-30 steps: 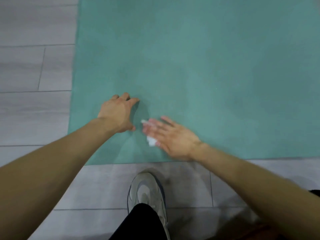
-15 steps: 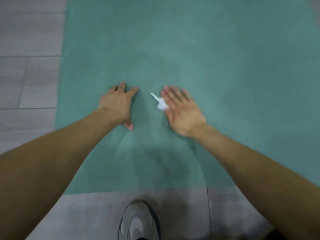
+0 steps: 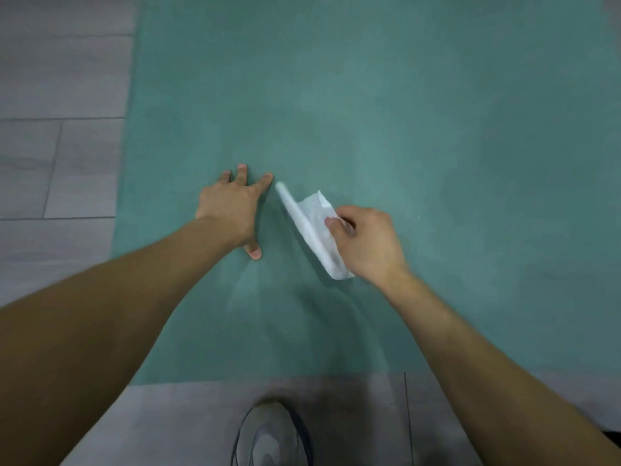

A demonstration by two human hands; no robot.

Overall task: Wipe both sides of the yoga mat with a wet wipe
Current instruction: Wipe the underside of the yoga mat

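At frame centre, the right hand (image 3: 368,243) pinches a folded white wet wipe (image 3: 312,227) with curled fingers over the teal yoga mat (image 3: 403,112) that fills most of the frame, while the left hand (image 3: 232,210), fingers spread, presses flat on the mat beside it.

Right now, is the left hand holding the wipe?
No. The left hand presses flat on the yoga mat, while the right hand pinches the wet wipe.
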